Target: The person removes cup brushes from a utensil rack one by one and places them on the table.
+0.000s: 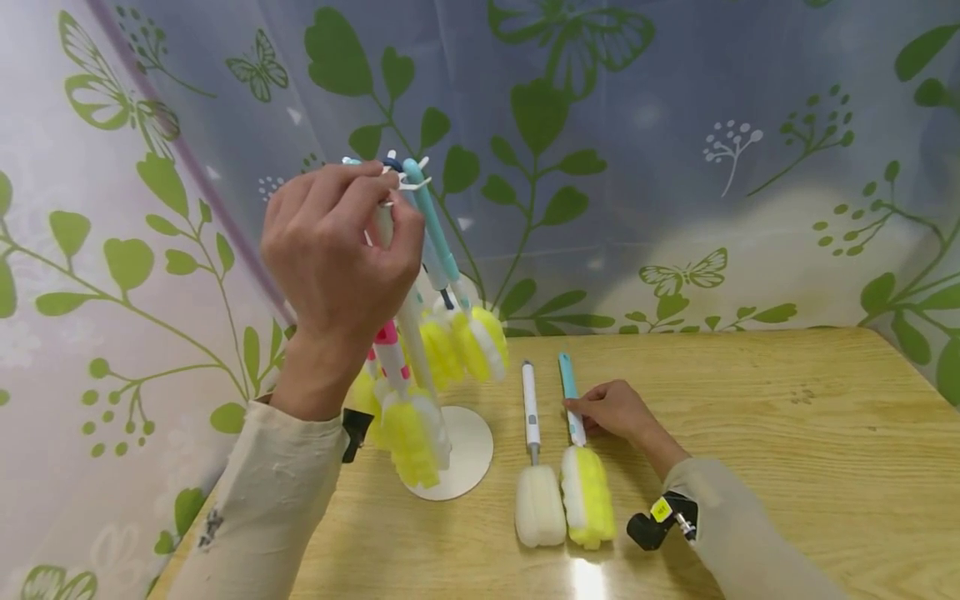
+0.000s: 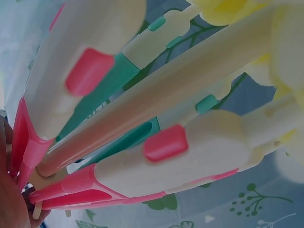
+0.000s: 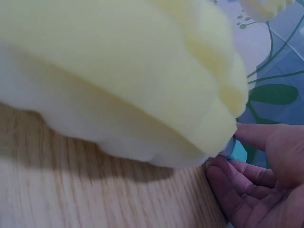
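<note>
My left hand (image 1: 341, 242) is raised at the top of a white stand (image 1: 459, 454), its fingers curled at the hooks and partly hiding them. Several sponge bottle brushes hang there by their handles, heads down. Pink-handled brushes (image 2: 166, 142) and green-handled ones surround the pole (image 2: 156, 90) close to that hand in the left wrist view. On the table, my right hand (image 1: 613, 408) pinches the turquoise and white handle of a bottle brush (image 1: 592, 500) between thumb and fingers. Its yellow and white sponge head fills much of the right wrist view, overlapping the handle.
Just left of the pinched brush lies another bottle brush (image 1: 540, 504) with a cream sponge head and white handle. Both lie on the wooden table (image 1: 810, 475), right of the stand's round base. A leaf-patterned curtain (image 1: 637, 192) hangs behind the table and along its left side.
</note>
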### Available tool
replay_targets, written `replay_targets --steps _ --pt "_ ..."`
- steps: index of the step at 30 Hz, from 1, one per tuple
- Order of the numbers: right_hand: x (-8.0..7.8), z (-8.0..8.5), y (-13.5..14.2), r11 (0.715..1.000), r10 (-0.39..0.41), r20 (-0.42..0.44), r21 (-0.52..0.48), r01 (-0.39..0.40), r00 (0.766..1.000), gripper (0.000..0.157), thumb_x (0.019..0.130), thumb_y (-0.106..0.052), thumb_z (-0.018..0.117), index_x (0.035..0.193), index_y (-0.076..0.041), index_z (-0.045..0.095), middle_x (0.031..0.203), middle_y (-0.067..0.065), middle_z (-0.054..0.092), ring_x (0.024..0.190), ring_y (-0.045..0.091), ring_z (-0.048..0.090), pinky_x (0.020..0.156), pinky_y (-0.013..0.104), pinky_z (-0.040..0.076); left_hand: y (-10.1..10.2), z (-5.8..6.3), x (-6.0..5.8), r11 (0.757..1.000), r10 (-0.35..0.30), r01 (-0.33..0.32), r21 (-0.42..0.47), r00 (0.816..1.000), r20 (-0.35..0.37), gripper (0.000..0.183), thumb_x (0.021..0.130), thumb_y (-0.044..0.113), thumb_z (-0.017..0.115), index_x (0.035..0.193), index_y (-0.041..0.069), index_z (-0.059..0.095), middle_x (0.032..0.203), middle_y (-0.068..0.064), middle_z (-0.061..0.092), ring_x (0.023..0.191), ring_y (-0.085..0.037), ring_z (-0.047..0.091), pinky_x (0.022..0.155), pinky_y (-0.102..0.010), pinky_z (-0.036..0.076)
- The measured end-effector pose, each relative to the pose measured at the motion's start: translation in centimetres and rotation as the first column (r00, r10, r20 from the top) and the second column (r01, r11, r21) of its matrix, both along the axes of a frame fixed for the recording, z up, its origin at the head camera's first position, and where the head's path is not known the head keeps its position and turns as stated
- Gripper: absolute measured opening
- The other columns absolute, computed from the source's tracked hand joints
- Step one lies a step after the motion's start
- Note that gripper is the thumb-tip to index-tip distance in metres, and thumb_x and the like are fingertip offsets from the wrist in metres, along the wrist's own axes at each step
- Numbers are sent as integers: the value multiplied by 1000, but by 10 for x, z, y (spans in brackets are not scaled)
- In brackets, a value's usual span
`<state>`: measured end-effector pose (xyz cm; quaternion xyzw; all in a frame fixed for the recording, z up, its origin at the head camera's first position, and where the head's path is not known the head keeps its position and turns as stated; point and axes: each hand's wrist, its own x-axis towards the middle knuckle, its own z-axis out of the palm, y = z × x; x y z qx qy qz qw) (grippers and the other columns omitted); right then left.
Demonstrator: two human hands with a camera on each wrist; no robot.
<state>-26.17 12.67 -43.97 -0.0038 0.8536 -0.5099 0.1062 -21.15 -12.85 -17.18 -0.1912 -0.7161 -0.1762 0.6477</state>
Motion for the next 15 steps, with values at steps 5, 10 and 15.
replay_targets --steps 5,10,15 --pt "1 0 1 999 -14 -3 41 14 1000 32 85 -31 70 86 1 71 70 4 66 63 14 63 61 28 53 0 1 0 1000 3 -3 -2 1000 -2 31 82 18 49 80 3 75 87 -6 72 83 -27 64 79 -41 47" --pt "3 1 2 999 1 -13 33 -1 1000 34 87 -31 68 90 3 70 71 5 67 64 16 64 62 30 54 0 1 0 1000 10 -10 -3 1000 -3 31 80 18 48 80 3 75 86 -6 72 83 -28 64 78 -42 47" --pt "5 2 3 1000 10 -20 6 -10 1000 36 89 -30 67 96 6 68 74 7 67 66 18 65 63 32 54 1 1 -1 1000 8 -8 1 1000 -11 31 79 17 47 79 4 75 85 -5 72 82 -28 64 77 -42 47"
